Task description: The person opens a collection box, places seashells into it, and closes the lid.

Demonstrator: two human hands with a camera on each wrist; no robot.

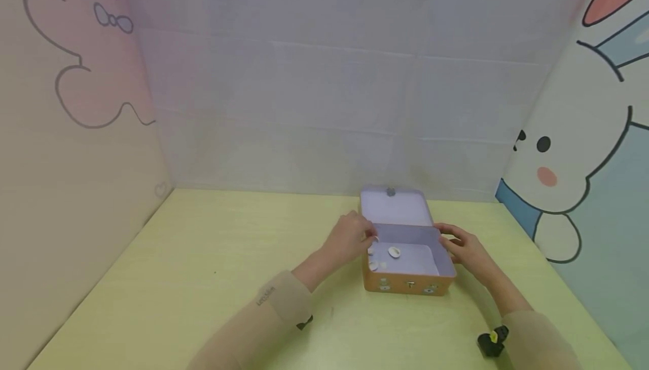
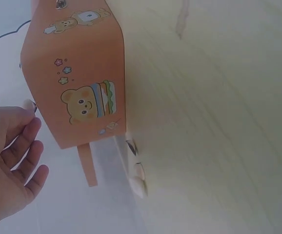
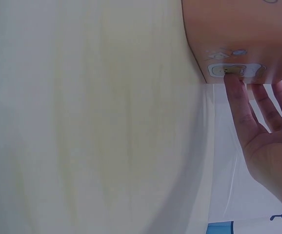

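Note:
An orange tin case (image 1: 409, 284) with a lilac inside stands with its lid (image 1: 395, 206) raised at the back. Its left wall (image 2: 77, 83) carries a bear-and-burger print. Inside lie a white oval shell (image 1: 394, 252) and several smaller white pieces along the left. My left hand (image 1: 350, 237) is at the tin's left rim and pinches a small white shell (image 2: 30, 105) between thumb and forefinger, mostly hidden by the fingertips. With my right hand (image 1: 469, 252) I hold the tin at its rear right corner; one finger (image 3: 236, 95) touches the printed side.
White shell-like pieces (image 2: 138, 185) lie on the yellow table (image 1: 228, 280) beyond the tin's left side. A pale wall (image 1: 304, 105) closes off the back, and printed panels rise at left and right. A black strap (image 1: 492, 343) is at the right sleeve.

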